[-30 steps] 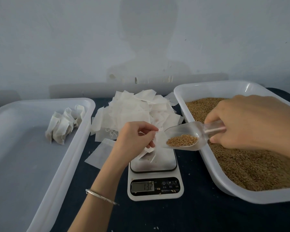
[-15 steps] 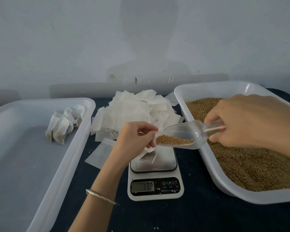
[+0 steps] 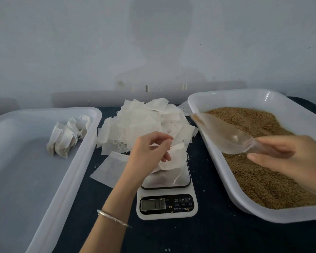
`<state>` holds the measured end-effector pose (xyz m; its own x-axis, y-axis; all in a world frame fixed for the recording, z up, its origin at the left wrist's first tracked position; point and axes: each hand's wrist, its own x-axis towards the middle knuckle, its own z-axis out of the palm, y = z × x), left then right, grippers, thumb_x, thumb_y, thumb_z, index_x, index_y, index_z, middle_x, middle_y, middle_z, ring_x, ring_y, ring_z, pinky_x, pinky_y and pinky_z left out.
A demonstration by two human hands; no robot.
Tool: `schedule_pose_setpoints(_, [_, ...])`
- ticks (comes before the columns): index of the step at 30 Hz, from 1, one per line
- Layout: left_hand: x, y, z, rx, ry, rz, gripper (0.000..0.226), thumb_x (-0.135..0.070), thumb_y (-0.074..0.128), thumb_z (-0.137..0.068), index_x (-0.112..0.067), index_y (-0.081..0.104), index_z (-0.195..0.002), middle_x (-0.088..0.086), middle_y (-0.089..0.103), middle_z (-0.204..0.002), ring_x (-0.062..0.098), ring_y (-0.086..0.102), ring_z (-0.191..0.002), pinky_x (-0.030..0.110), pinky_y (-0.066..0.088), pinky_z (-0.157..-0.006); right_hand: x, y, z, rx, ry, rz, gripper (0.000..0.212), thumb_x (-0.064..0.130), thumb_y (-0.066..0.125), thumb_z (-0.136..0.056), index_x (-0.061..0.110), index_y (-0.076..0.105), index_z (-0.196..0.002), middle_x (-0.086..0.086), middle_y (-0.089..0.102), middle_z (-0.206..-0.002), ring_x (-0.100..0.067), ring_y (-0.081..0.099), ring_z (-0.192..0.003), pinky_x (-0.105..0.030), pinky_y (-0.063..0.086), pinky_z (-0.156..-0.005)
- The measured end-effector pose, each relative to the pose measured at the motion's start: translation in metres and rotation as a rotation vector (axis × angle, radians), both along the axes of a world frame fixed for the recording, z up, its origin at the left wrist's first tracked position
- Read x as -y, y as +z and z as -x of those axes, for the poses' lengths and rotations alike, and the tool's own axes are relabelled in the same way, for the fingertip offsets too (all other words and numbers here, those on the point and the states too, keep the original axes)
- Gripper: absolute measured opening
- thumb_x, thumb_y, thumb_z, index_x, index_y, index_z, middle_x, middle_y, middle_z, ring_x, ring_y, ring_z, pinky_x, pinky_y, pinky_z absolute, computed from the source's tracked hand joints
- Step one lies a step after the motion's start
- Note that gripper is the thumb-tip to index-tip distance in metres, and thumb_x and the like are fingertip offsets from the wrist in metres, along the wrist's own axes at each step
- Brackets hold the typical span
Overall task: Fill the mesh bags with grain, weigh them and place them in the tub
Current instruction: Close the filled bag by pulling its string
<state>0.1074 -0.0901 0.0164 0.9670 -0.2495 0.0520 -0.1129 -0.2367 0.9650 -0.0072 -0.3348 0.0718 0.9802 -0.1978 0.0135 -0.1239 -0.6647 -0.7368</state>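
A: Left hand (image 3: 150, 152) is pinched on the mouth of a mesh bag (image 3: 173, 157), which is held over the scale platform (image 3: 166, 178). Right hand (image 3: 288, 159) is closed on the handle of a clear scoop (image 3: 224, 136), tilted above the grain tub (image 3: 226, 170); almost no grain is seen in the scoop.

B: Step?

A: Filling and weighing is judged to be in hand. Display (image 3: 153, 204) is lit, but the digits cannot be read with certainty.

B: Next move?

A: A reading is to be checked; grain to be topped up or the bag drawn shut, then placed in the left tub (image 3: 66, 172) beside the filled bags (image 3: 67, 137).

B: Obstructions?

A: Empty bags (image 3: 144, 125) are heaped just behind the scale, one loose bag (image 3: 111, 168) lies beside it. The drawstring hangs onto the platform and could be snagged.
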Motion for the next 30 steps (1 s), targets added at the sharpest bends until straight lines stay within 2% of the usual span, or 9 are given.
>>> schedule_pose_setpoints(2, [-0.007, 0.002, -0.001, 0.012, 0.039, 0.085, 0.014, -0.006, 0.057, -0.093, -0.012, 0.070, -0.093, -0.002, 0.064, -0.068, 0.011, 0.063, -0.057, 0.024, 0.055, -0.061, 0.005, -0.014, 0.003, 0.109, -0.121, -0.056, 0.030, 0.052, 0.071, -0.062, 0.070, 0.058, -0.083, 0.040, 0.064, -0.080, 0.003, 0.066, -0.074, -0.030, 0.049, -0.073])
schedule_pose_setpoints(5, [-0.023, 0.002, 0.000, 0.027, 0.102, 0.147, 0.015, -0.005, 0.056, -0.094, -0.009, 0.070, -0.094, 0.001, 0.063, -0.067, 0.012, 0.063, -0.059, 0.021, 0.054, -0.059, 0.008, -0.034, -0.001, 0.165, -0.227, -0.044, 0.026, 0.041, 0.075, -0.071, 0.051, 0.066, -0.093, 0.046, 0.058, -0.071, 0.006, 0.057, -0.082, -0.026, 0.044, -0.070])
schedule_pose_setpoints(7, [-0.035, 0.000, 0.002, 0.032, 0.152, 0.174, 0.016, -0.008, 0.055, -0.094, -0.011, 0.071, -0.093, -0.002, 0.063, -0.065, 0.012, 0.062, -0.060, 0.021, 0.055, -0.061, 0.007, -0.043, -0.002, 0.167, -0.259, -0.059, 0.023, 0.037, 0.075, -0.074, 0.053, 0.063, -0.085, 0.049, 0.054, -0.068, 0.008, 0.053, -0.081, -0.021, 0.038, -0.065])
schedule_pose_setpoints(11, [-0.062, -0.008, 0.010, 0.060, 0.274, 0.230, 0.020, -0.009, 0.052, -0.096, -0.012, 0.071, -0.091, -0.001, 0.058, -0.063, 0.011, 0.056, -0.055, 0.018, 0.048, -0.055, 0.007, -0.051, -0.003, 0.174, -0.279, -0.093, 0.029, 0.040, 0.076, -0.073, 0.060, 0.061, -0.086, 0.048, 0.057, -0.075, 0.006, 0.056, -0.085, -0.026, 0.044, -0.072])
schedule_pose_setpoints(14, [-0.074, -0.016, 0.017, 0.067, 0.361, 0.263, 0.019, -0.011, 0.051, -0.096, -0.013, 0.069, -0.092, -0.003, 0.054, -0.059, 0.011, 0.050, -0.054, 0.017, 0.045, -0.051, 0.008, -0.053, -0.001, 0.153, -0.262, -0.022, 0.025, 0.040, 0.074, -0.073, 0.058, 0.062, -0.086, 0.050, 0.055, -0.075, 0.008, 0.054, -0.082, -0.017, 0.036, -0.065])
schedule_pose_setpoints(18, [-0.077, -0.021, 0.021, 0.037, 0.397, 0.288, 0.015, -0.012, 0.051, -0.097, -0.011, 0.066, -0.093, -0.003, 0.052, -0.058, 0.011, 0.047, -0.053, 0.017, 0.044, -0.050, 0.005, -0.050, 0.000, 0.114, -0.248, 0.056, 0.030, 0.043, 0.071, -0.073, 0.067, 0.058, -0.086, 0.046, 0.059, -0.078, 0.005, 0.058, -0.077, -0.019, 0.037, -0.059])
schedule_pose_setpoints(24, [-0.071, -0.021, 0.019, 0.028, 0.376, 0.288, 0.014, -0.010, 0.051, -0.096, -0.008, 0.065, -0.095, -0.002, 0.052, -0.059, 0.013, 0.047, -0.053, 0.018, 0.044, -0.051, 0.002, -0.051, 0.001, 0.091, -0.274, 0.140, 0.019, 0.039, 0.075, -0.075, 0.051, 0.061, -0.076, 0.055, 0.049, -0.069, 0.011, 0.049, -0.070, -0.016, 0.030, -0.056])
schedule_pose_setpoints(26, [-0.069, -0.022, 0.019, 0.028, 0.369, 0.282, 0.014, -0.010, 0.051, -0.096, -0.007, 0.065, -0.094, -0.001, 0.052, -0.059, 0.012, 0.047, -0.053, 0.018, 0.044, -0.051, 0.000, -0.050, 0.001, 0.095, -0.274, 0.180, 0.017, 0.036, 0.077, -0.075, 0.044, 0.066, -0.085, 0.057, 0.045, -0.066, 0.012, 0.046, -0.068, -0.016, 0.028, -0.055])
schedule_pose_setpoints(30, [-0.063, -0.021, 0.020, 0.069, 0.343, 0.219, 0.014, -0.010, 0.053, -0.095, -0.011, 0.066, -0.090, -0.006, 0.053, -0.056, 0.008, 0.047, -0.051, 0.015, 0.042, -0.049, 0.001, -0.045, 0.000, 0.118, -0.246, 0.221, 0.036, 0.040, 0.074, -0.072, 0.030, 0.070, -0.107, 0.048, 0.048, -0.057, 0.015, 0.046, -0.068, -0.013, 0.029, -0.055])
